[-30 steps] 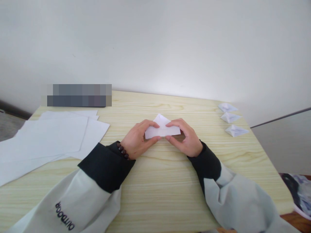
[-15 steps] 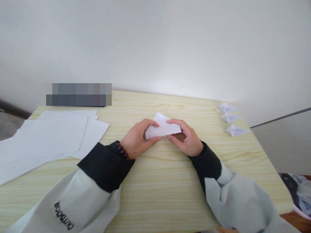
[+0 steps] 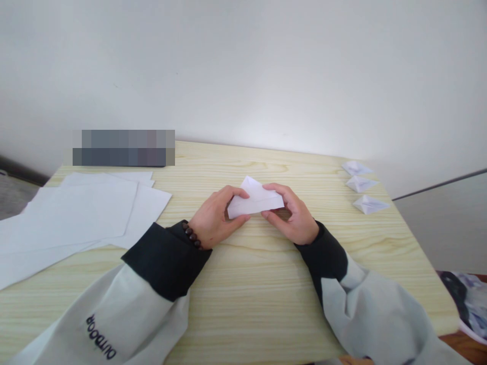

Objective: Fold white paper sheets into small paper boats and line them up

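Loose sheets of white paper [image 3: 83, 208] lie overlapping at the left of a pale wood-grained worktop [image 3: 258, 284], their edges out of line with one another. Behind them, near the wall [image 3: 243, 76], stands a dark object [image 3: 122, 152] whose details are masked by coarse blocks. A light grey sleeve [image 3: 129, 299] with a black cuff, lettered "OUTDOOR", leads to the left hand [image 3: 215, 220], which wears a bracelet of dark beads [image 3: 191, 234] at the wrist. The left grip pinches the left part of a folded piece of white paper [image 3: 253, 200], forefinger on its upper face and thumb at its near edge. This paper, at the middle of the worktop, shows a straight band along the near side and a triangular peak pointing toward the wall; whether it touches the surface cannot be told. The right hand [image 3: 294, 215] pinches its right part between forefinger and thumb; a matching sleeve [image 3: 373, 304] covers that arm. Farther right, well apart from the hands, three pointed folded-paper forms [image 3: 360, 183] lie in a row near the worktop's right edge. At the lower right, beyond that edge, is a lined bin [image 3: 475, 299], partly cut off.
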`<state>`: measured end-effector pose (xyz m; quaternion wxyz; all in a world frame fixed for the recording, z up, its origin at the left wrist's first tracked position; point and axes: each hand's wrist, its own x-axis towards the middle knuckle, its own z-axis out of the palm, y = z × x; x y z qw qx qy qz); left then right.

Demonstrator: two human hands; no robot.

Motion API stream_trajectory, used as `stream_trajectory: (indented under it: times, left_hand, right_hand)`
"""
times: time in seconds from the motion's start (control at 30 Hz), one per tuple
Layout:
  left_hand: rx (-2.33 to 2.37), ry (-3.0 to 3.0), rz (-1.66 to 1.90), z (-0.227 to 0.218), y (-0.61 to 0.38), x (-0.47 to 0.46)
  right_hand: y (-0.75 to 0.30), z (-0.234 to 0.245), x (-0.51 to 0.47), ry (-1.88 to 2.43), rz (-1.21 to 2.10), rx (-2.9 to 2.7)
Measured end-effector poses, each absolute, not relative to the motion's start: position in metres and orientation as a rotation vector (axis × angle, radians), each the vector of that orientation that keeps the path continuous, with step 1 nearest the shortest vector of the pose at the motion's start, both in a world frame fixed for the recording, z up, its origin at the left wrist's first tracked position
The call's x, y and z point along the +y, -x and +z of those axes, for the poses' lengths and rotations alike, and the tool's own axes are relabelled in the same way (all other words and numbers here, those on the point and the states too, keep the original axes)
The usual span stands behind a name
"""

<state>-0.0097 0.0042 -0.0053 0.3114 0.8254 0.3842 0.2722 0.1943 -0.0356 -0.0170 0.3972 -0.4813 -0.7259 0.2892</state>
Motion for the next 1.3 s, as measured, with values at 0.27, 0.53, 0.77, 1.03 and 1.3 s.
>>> stream_trajectory:
  times: [0.27,0.53,0.77,1.03,1.3]
  left_hand:
    - [1.011,-2.178,0.733,-0.0064,0.01,0.0039]
    - [0.985,-2.21,0.78,-0.0083,0.0092,0.0039]
    - [0.912,-2.254,0.926,-0.0101,0.0095,0.0061]
    - [0.87,-2.284,0.894,-0.0104,0.0104,0.0068]
    - [0.884,-2.293,0.887,-0.0118,0.0111,0.007]
  right_hand:
    - [-0.1947,-0.0207,-0.0348,1.206,0.77,-1.829]
    - [-0.1949,-0.0236,-0.0341,1.187,0.829,-1.792]
    - [-0.1952,-0.0245,-0.0338,1.173,0.828,-1.786]
    - [-0.1952,-0.0238,-0.0336,1.179,0.843,-1.798]
    - [-0.195,-0.0233,-0.0338,1.194,0.821,-1.808]
